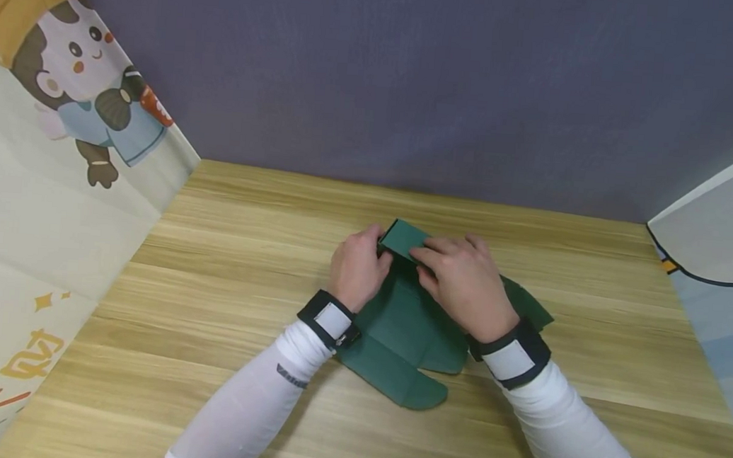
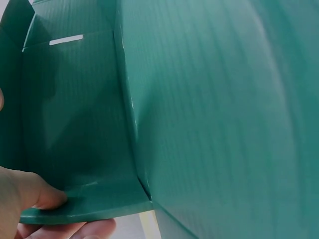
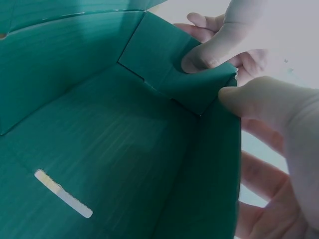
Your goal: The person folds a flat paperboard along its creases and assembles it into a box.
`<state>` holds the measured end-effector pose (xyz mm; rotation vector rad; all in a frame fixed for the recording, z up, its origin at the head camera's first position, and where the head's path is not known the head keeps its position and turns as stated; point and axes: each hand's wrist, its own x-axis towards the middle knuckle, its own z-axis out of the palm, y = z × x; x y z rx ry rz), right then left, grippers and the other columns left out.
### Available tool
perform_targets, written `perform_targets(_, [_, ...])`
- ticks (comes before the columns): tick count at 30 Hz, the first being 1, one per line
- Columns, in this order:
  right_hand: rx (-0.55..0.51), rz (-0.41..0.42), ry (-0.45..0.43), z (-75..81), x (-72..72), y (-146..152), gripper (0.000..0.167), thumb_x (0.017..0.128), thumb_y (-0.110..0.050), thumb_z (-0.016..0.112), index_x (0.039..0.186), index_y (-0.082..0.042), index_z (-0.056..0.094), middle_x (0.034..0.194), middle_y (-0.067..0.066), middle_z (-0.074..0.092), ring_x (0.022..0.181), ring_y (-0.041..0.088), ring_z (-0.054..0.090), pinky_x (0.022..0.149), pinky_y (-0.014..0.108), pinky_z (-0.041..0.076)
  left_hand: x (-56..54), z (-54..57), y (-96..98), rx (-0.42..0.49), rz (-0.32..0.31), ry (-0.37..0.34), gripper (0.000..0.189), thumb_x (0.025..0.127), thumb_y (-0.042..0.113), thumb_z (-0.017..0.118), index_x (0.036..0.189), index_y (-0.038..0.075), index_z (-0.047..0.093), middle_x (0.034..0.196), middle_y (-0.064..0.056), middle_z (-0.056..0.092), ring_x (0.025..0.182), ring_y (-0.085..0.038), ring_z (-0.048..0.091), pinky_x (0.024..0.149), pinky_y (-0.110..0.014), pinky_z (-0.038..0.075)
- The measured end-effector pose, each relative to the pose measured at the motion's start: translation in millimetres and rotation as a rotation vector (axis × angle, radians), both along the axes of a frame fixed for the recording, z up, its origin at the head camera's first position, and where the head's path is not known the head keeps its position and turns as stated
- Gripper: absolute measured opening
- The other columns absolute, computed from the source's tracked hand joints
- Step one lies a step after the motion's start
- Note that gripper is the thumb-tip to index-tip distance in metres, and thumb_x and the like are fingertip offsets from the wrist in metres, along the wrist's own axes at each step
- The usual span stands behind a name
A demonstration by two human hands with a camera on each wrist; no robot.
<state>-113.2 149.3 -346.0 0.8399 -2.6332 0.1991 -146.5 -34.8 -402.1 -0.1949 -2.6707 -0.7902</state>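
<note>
A partly folded green cardboard box stands on the table, its long flaps spread toward the wearer. My left hand pinches the end panel at the box's left corner, thumb inside and fingers beneath the edge. My right hand holds the adjoining side wall, its thumb pressing the top edge near that same corner and its fingers behind the wall. Inside, the right wrist view shows the bottom panel with a narrow slot cut through it. Part of the box is hidden under the right hand.
The wood-grain table lies under everything. A dark purple-grey panel rises along its far edge. To the left hangs a white sheet with a cartoon figure, and another printed sheet borders the right side.
</note>
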Motion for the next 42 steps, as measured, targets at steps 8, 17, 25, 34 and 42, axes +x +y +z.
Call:
perform_targets(8, [0.009,0.002,0.014,2.6,5.2,-4.3,0.029,0.085,-0.021,0.072,0.114,-0.019,0.071,0.114,0.008,0.069,0.097,0.032,0.067,0.096,0.061,0.043,4.2,2.2,-3.2,0.016,0.011,0.032,0.011,0.083,0.024,0.069,0.092,0.018,0.063,0.079,0.000,0.069,0.061,-0.020,0.063,0.048,-0.037,0.047])
perform_targets(17, [0.070,-0.053,0.130,-0.6,7.4,-1.0,0.033,0.081,-0.015,0.075,0.113,-0.010,0.068,0.112,0.009,0.070,0.099,0.029,0.067,0.099,0.057,0.043,9.2,5.2,-6.5,-0.005,0.077,0.040,0.015,0.083,0.024,0.069,0.093,0.015,0.063,0.081,-0.004,0.070,0.062,-0.026,0.065,0.047,-0.039,0.047])
perform_targets(25, [0.037,-0.088,0.290,-4.5,0.1,11.2,0.017,0.083,-0.012,0.074,0.099,-0.007,0.070,0.097,0.011,0.070,0.094,0.031,0.064,0.094,0.051,0.044,11.6,9.5,-12.6,0.060,0.104,0.054,0.024,0.082,0.022,0.070,0.104,0.015,0.065,0.079,-0.001,0.067,0.059,-0.021,0.062,0.046,-0.037,0.045])
perform_targets(34, [0.019,-0.055,0.369,-5.1,-5.1,13.8,0.011,0.093,-0.010,0.061,0.092,-0.007,0.071,0.091,0.011,0.071,0.087,0.030,0.066,0.089,0.050,0.045,20.7,41.6,-6.8,-0.256,-0.129,0.296,0.045,0.082,0.024,0.075,0.122,0.012,0.059,0.118,-0.005,0.060,0.110,-0.025,0.056,0.089,-0.039,0.049])
perform_targets(42, [0.059,-0.017,0.369,-2.9,-0.8,5.3,0.015,0.096,-0.007,0.056,0.092,-0.007,0.071,0.090,0.010,0.071,0.086,0.030,0.065,0.091,0.049,0.043,20.9,59.2,6.1,-0.528,-0.313,0.439,0.005,0.089,0.015,0.065,0.089,0.015,0.070,0.086,0.002,0.064,0.078,-0.016,0.059,0.063,-0.025,0.049])
